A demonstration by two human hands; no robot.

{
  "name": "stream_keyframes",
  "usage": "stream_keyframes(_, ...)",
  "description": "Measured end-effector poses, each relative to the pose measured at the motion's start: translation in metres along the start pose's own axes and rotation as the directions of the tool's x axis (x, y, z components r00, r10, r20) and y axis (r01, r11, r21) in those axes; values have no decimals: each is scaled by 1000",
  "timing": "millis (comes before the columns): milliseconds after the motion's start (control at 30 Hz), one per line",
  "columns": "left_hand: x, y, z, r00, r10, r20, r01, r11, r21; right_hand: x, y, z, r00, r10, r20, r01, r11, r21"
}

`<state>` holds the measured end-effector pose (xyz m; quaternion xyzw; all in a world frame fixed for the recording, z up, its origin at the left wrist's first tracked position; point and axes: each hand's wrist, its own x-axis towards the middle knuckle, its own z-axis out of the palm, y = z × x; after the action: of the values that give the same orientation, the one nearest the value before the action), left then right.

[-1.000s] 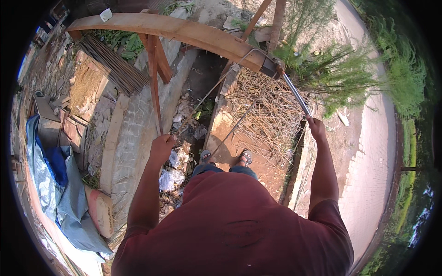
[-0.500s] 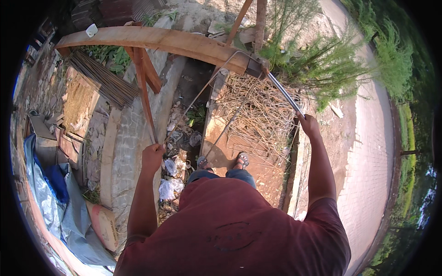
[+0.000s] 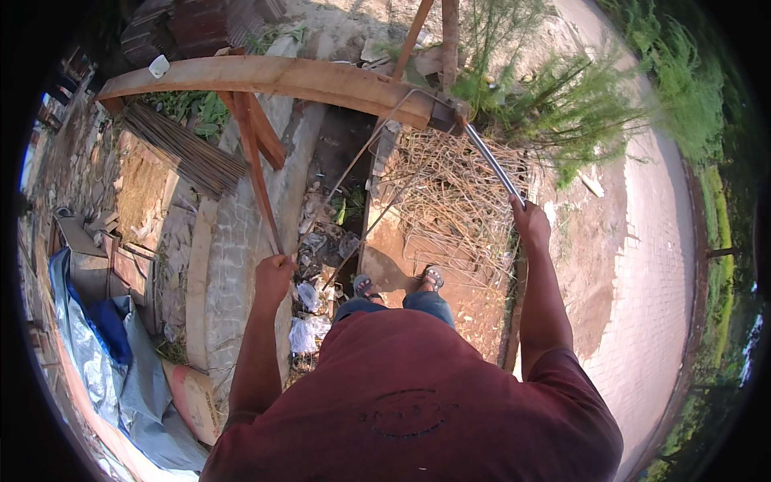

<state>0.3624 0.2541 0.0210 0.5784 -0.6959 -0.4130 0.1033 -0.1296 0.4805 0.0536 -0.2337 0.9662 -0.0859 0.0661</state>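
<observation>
A heavy wooden beam lies across in front of me, with a dark metal bending block at its right end. My left hand is closed in a fist around the near end of a thin steel rod. That rod slants up to the beam's right end and curves round toward the block. My right hand grips the lower end of a silver metal pipe, whose far end meets the block. Its fingers are wrapped round the pipe.
Several bent steel rods lie heaped below the beam's right end. Straight rods lie bundled at the left. A littered ditch runs beside my feet. A feathery green shrub leans in at the right; a tarp lies at lower left.
My right hand and the pipe's lower end have swung slightly left, toward me. The left hand stays on its rod. The whole view has shifted a little.
</observation>
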Motion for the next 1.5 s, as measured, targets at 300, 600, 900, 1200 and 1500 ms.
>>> stream_keyframes(300, -5, -3, 6, 999, 38, 12, -37, 998, -48, 25, 16, -12, 992, -123, 32, 122, 992, 32)
stream_keyframes(600, -3, 0, -10, 966, -141, 218, 198, 944, -264, 48, 41, 9, 966, -257, -13, 257, 961, 102)
stream_keyframes(900, -66, 29, 6, 966, 50, 254, 33, 949, -315, 4, 38, 41, 994, -113, -1, 75, 655, 752)
stream_keyframes(1200, -38, 111, 87, 957, 289, -31, -213, 624, -752, -122, -159, -10, 916, -397, 54, -1, 131, 991)
stream_keyframes(1500, 6, 201, 164, 704, 709, -37, -548, 510, -663, -86, -172, -51, 970, -235, -63, 63, -9, 998)
